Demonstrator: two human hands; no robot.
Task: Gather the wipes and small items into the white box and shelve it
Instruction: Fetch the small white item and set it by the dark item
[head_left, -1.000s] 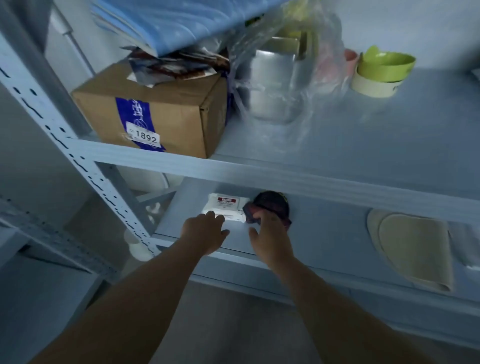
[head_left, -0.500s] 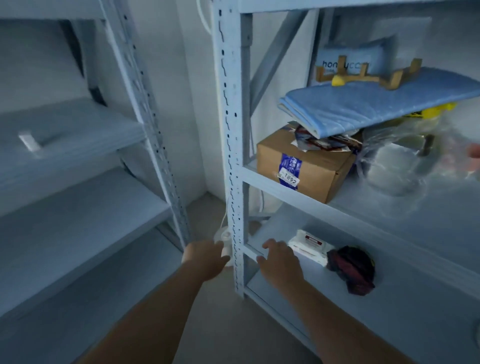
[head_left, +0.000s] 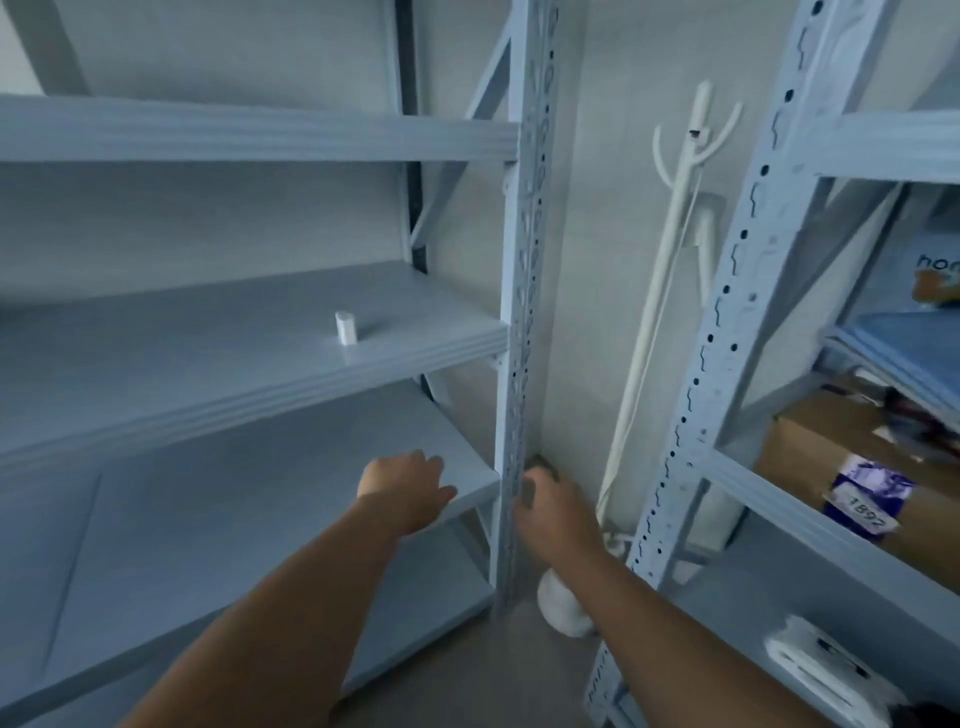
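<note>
While both hands hover empty by the upright post (head_left: 522, 312), the step looks like a search for the white box, which is nowhere in view. The left hand (head_left: 408, 488) hangs with fingers loosely spread, left of the post over a bare shelf (head_left: 208, 499); the right hand (head_left: 558, 512), just right of the post, looks loosely curled, holding nothing I can make out. The wipes (head_left: 826, 670) lie well right of the post, low down. A small white item (head_left: 345, 327) stands left of it, higher. Best to find the box first, then collect.
</note>
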